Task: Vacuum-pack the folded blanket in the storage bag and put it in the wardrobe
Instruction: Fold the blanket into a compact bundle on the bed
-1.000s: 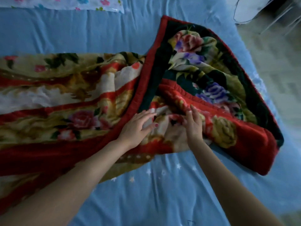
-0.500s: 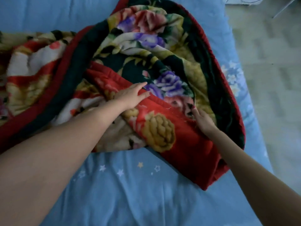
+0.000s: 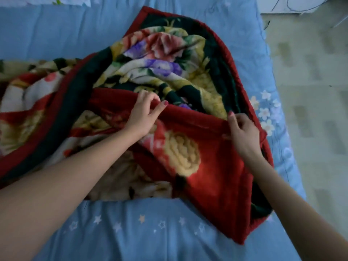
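Observation:
A thick flowered blanket (image 3: 188,161), red-edged with dark green, yellow and purple blooms, lies rumpled and partly folded across the bed. Its red border runs between my two hands. My left hand (image 3: 143,113) pinches that red edge near the blanket's middle, thumb and fingers curled over the fold. Further right, my right hand (image 3: 243,129) grips the same edge close to the blanket's right side. The edge is raised a little off the layer beneath. No storage bag or wardrobe is in view.
The bed has a light blue sheet (image 3: 150,232) printed with small stars and flowers. A flowered pillow (image 3: 56,0) shows at the top left. The tiled floor (image 3: 310,91) lies past the bed's right edge, with a cable near the top right.
Both hands lay flat on the blanket before; now each has curled onto the red edge and lifted it. They have also moved further apart.

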